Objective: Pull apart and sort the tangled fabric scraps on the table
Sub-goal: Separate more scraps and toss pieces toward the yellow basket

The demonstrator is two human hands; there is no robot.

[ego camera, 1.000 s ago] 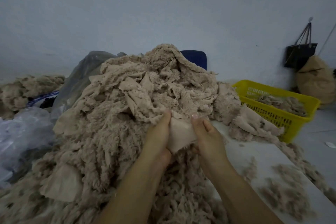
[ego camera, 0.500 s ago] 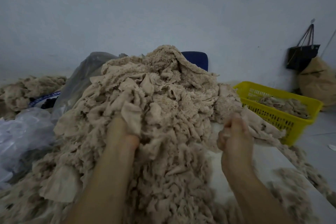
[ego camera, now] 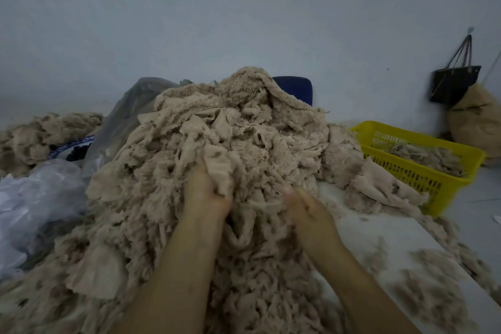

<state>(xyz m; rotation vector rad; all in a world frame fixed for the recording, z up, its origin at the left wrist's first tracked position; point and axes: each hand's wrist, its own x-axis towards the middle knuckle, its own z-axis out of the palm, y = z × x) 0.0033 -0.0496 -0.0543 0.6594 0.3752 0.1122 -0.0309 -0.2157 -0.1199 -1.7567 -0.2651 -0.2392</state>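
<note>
Both forearms come in from the bottom edge. Left hand (ego camera: pixel 206 194) is dug into the front of the scrap pile (ego camera: pixel 244 127), fingers curled into a smooth scrap (ego camera: pixel 221 171) that folds over them, gripping it. Right hand (ego camera: pixel 307 210) sits just beside it at the pile's right front edge. It's blurred, with the fingers against the fluff, and I cannot tell if it grips anything.

The pile is beige, a mix of fuzzy shreds and flat pieces. It's heaped on the white tabletop (ego camera: pixel 379 228), fills the centre and spills toward the bottom edge. Loose fluff clumps (ego camera: pixel 431 287) lie on the bare tabletop to the right, apart from the pile. Clear plastic bag (ego camera: pixel 35 198) is at the left, touching the pile's edge, and a grey plastic bag (ego camera: pixel 127 114) sits behind it against the pile.

Yellow basket (ego camera: pixel 433 184) is on the right past the pile, with more scraps (ego camera: pixel 431 156) inside. A flat fabric piece from the pile lies against its near side. Smaller scrap heap (ego camera: pixel 40 133) is far left, with a blue-and-white patterned item (ego camera: pixel 71 147) next to it, partly hidden.

Blue chair back (ego camera: pixel 296 88) pokes up behind the pile top. Black bag (ego camera: pixel 455 83) hangs on the wall (ego camera: pixel 244 22) far right, with a tan sack (ego camera: pixel 477 119) below it.
</note>
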